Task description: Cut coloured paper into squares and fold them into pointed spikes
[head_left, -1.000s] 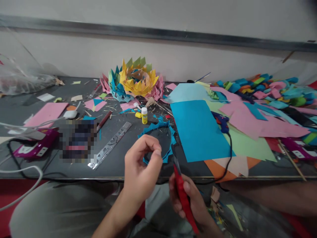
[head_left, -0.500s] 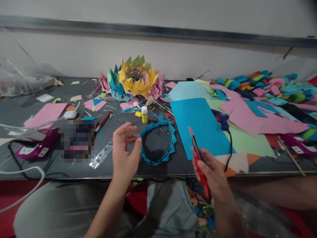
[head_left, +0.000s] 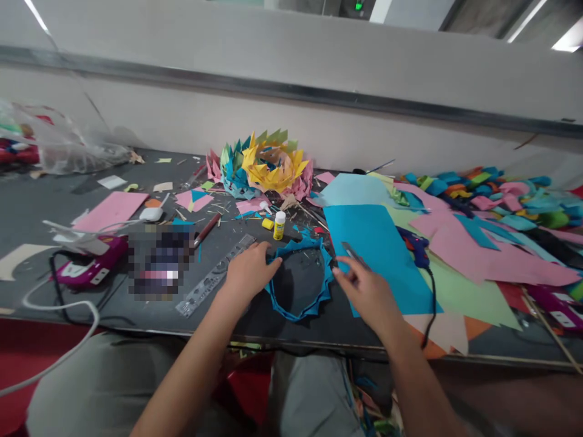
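Observation:
A ring of folded blue paper with a zigzag outer edge [head_left: 327,295] lies on the dark table between my hands. My left hand [head_left: 250,267] is at its left side, thumb and fingers apart, with the fingertips at the ring's rim. My right hand [head_left: 367,291] is at the ring's right side, index finger and thumb near the rim. A utility knife [head_left: 354,254] juts out beyond that hand, blade end showing; its red handle is hidden under the palm. Below the knife is a large blue paper sheet [head_left: 382,233].
A clear ruler [head_left: 204,288] lies by my left forearm. Behind the ring stand a small yellow-labelled bottle [head_left: 279,226] and coloured folded-paper rings [head_left: 264,164]. A glue gun [head_left: 416,246] rests on the sheets at right. A purple power strip [head_left: 91,267] with cables sits left.
Both hands have come down to the ring's sides. The right hand has turned palm down, hiding the knife's red handle. The camera view has tilted up and shifted.

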The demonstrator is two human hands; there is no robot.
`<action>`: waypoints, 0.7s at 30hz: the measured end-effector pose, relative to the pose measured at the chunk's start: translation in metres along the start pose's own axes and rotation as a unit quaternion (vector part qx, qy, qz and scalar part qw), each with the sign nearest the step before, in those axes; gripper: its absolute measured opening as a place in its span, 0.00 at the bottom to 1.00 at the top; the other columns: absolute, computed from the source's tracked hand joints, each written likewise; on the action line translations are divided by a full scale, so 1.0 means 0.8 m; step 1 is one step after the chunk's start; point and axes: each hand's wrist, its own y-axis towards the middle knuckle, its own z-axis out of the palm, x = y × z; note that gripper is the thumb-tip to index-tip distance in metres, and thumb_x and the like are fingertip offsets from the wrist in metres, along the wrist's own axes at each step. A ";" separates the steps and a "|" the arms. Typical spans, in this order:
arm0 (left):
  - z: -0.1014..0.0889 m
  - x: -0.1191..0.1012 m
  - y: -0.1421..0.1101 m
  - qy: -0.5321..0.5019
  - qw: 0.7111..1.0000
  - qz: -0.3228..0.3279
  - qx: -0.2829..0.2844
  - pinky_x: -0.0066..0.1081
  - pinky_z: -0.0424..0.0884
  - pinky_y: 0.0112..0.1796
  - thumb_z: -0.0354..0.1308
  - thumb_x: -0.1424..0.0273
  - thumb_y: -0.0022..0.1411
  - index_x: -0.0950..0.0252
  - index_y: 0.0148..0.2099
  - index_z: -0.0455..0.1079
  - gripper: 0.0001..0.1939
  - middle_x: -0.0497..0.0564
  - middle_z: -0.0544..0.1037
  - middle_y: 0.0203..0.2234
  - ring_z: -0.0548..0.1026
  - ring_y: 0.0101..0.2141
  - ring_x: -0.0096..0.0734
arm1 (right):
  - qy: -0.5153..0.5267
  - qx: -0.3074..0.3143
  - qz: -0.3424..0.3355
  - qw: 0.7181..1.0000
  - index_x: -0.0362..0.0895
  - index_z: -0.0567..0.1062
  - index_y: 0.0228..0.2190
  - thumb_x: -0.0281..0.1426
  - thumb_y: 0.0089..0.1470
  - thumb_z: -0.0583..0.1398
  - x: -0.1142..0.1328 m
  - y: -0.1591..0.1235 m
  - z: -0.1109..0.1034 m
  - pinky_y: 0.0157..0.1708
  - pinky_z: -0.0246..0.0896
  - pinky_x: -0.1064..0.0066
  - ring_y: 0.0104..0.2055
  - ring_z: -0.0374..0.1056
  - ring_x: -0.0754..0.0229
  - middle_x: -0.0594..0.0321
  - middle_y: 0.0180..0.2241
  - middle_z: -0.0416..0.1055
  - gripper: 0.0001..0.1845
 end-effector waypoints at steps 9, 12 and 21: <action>-0.034 0.028 0.016 0.095 0.995 0.005 0.015 0.36 0.68 0.34 0.47 0.74 0.52 0.56 0.45 0.72 0.20 0.56 0.78 0.38 0.75 0.39 0.48 | 0.031 0.148 -0.059 0.987 0.46 0.72 0.24 0.45 0.57 0.50 0.034 -0.001 -0.013 0.29 0.55 0.69 0.32 0.70 0.54 0.60 0.28 0.74 0.21; -0.046 0.051 0.008 0.085 0.996 -0.006 -0.007 0.33 0.67 0.33 0.47 0.72 0.53 0.57 0.46 0.71 0.19 0.53 0.78 0.38 0.75 0.38 0.45 | 0.024 0.135 -0.039 0.990 0.46 0.74 0.25 0.46 0.56 0.50 0.030 -0.007 -0.016 0.33 0.59 0.66 0.35 0.70 0.52 0.58 0.30 0.75 0.22; -0.065 0.106 0.007 -0.028 0.994 -0.031 -0.106 0.29 0.63 0.27 0.51 0.75 0.47 0.60 0.37 0.73 0.15 0.51 0.78 0.29 0.75 0.29 0.43 | 0.072 -0.019 -0.025 0.997 0.46 0.66 0.51 0.43 0.52 0.56 -0.033 -0.020 -0.022 0.49 0.59 0.54 0.52 0.62 0.47 0.53 0.50 0.67 0.26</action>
